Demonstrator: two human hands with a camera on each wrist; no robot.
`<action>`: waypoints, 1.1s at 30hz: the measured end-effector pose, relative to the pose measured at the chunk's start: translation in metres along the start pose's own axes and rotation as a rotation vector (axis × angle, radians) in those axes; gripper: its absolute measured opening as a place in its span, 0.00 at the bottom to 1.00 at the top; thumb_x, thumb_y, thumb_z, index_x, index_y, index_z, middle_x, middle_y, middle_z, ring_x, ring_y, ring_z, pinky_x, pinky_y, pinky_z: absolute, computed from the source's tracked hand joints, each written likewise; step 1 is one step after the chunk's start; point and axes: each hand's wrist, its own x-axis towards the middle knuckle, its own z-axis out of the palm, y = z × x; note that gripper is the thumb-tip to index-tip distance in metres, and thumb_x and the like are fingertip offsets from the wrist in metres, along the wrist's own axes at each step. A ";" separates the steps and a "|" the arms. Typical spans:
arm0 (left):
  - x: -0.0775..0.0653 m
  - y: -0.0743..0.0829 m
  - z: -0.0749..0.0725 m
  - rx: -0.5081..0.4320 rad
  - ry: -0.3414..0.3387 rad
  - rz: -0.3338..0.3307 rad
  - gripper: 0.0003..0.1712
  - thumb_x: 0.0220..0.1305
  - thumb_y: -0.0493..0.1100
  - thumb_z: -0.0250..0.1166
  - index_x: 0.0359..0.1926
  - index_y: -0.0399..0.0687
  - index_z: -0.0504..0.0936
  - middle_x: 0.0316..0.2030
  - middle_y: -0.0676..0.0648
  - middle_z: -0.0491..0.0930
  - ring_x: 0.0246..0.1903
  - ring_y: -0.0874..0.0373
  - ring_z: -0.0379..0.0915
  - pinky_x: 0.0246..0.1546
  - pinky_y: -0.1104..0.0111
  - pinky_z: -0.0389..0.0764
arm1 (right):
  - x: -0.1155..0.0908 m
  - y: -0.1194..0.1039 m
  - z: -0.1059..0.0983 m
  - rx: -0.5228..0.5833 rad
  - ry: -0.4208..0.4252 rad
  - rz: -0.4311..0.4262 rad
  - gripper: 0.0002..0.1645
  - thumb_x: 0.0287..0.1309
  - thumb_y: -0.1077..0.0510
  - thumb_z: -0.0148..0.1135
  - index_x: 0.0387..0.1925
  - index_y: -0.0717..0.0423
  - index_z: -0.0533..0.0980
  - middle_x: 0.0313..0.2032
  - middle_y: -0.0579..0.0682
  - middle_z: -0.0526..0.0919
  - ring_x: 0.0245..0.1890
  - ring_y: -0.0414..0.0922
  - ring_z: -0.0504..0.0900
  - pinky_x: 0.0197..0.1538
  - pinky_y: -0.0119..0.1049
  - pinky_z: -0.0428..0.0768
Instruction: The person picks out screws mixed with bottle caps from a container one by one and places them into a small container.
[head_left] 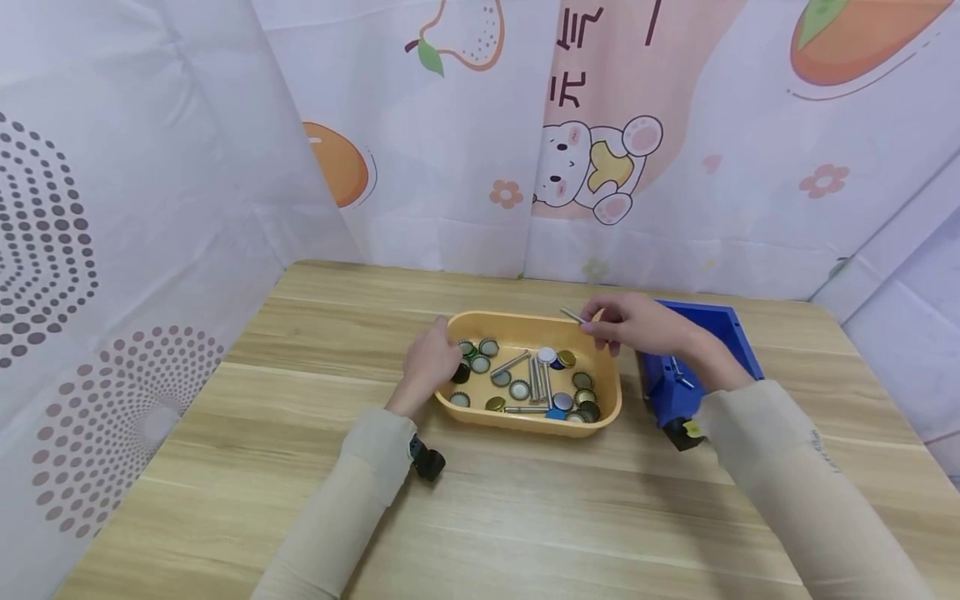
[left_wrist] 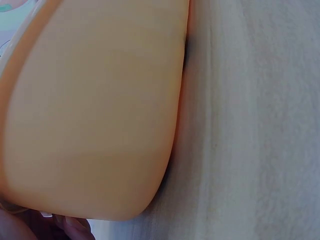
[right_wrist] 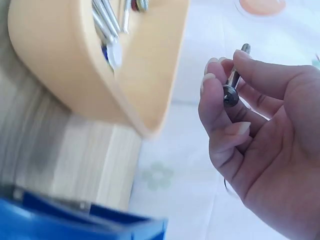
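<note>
The left hand's [head_left: 432, 358] fingers grip the yellow tray [head_left: 517, 423] on the tabletop [head_left: 517, 508]. Bottle caps [head_left: 519, 389] and bolts [head_left: 535, 379] lie inside. Near its far right corner, the right hand's [head_left: 633, 323] fingers pinch one shiny bolt [head_left: 573, 316].

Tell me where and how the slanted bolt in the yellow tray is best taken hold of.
Pinch the slanted bolt mid-shank, across its long sides, probably best from straight above: it is long and thin, the raised walls of the yellow tray hinder a low approach, and other bolts lie close to its right end.
</note>
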 end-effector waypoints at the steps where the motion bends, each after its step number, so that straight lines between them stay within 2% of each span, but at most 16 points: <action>1: 0.000 0.000 0.000 -0.001 -0.001 0.000 0.27 0.64 0.39 0.55 0.65 0.41 0.69 0.36 0.42 0.80 0.28 0.50 0.76 0.22 0.67 0.69 | -0.002 0.003 -0.003 -0.002 0.017 0.010 0.15 0.70 0.51 0.55 0.48 0.57 0.75 0.29 0.52 0.82 0.26 0.45 0.80 0.32 0.37 0.80; 6: -0.001 -0.001 0.000 -0.007 -0.005 -0.006 0.28 0.64 0.39 0.55 0.66 0.42 0.68 0.36 0.42 0.80 0.27 0.51 0.75 0.21 0.68 0.70 | -0.010 0.020 -0.014 -0.004 0.074 0.046 0.15 0.71 0.52 0.54 0.49 0.59 0.73 0.29 0.54 0.83 0.28 0.48 0.81 0.32 0.36 0.81; 12: -0.003 -0.001 0.001 -0.001 -0.011 -0.012 0.28 0.64 0.39 0.56 0.65 0.42 0.68 0.38 0.41 0.81 0.28 0.51 0.76 0.21 0.68 0.70 | -0.023 0.038 -0.023 0.020 0.115 0.023 0.14 0.71 0.55 0.53 0.50 0.61 0.72 0.30 0.54 0.84 0.26 0.45 0.81 0.33 0.36 0.81; 16: -0.002 0.000 0.001 -0.003 -0.007 -0.004 0.27 0.65 0.39 0.55 0.65 0.41 0.68 0.35 0.42 0.80 0.26 0.51 0.75 0.20 0.69 0.69 | -0.032 0.050 -0.035 -0.043 0.138 0.042 0.11 0.71 0.58 0.52 0.49 0.62 0.70 0.29 0.53 0.82 0.25 0.41 0.78 0.31 0.32 0.78; 23: -0.002 0.001 0.000 -0.008 0.002 0.009 0.28 0.64 0.38 0.54 0.65 0.41 0.68 0.34 0.43 0.79 0.28 0.50 0.74 0.22 0.67 0.69 | -0.040 0.068 -0.043 -0.233 0.084 0.118 0.09 0.70 0.58 0.54 0.43 0.61 0.71 0.24 0.49 0.79 0.24 0.42 0.78 0.30 0.33 0.75; 28: -0.001 0.001 0.001 -0.007 0.001 0.003 0.27 0.64 0.38 0.54 0.65 0.42 0.69 0.35 0.43 0.79 0.29 0.50 0.75 0.23 0.67 0.69 | -0.044 0.080 -0.041 -0.329 0.067 0.113 0.09 0.67 0.60 0.57 0.40 0.64 0.72 0.20 0.49 0.80 0.21 0.42 0.78 0.29 0.34 0.73; 33: -0.001 0.001 0.001 -0.012 -0.007 -0.003 0.29 0.64 0.38 0.54 0.66 0.42 0.68 0.35 0.43 0.79 0.28 0.50 0.75 0.23 0.67 0.69 | -0.048 0.085 -0.038 -0.392 0.005 0.200 0.12 0.65 0.60 0.57 0.42 0.67 0.73 0.19 0.49 0.80 0.19 0.40 0.79 0.29 0.39 0.77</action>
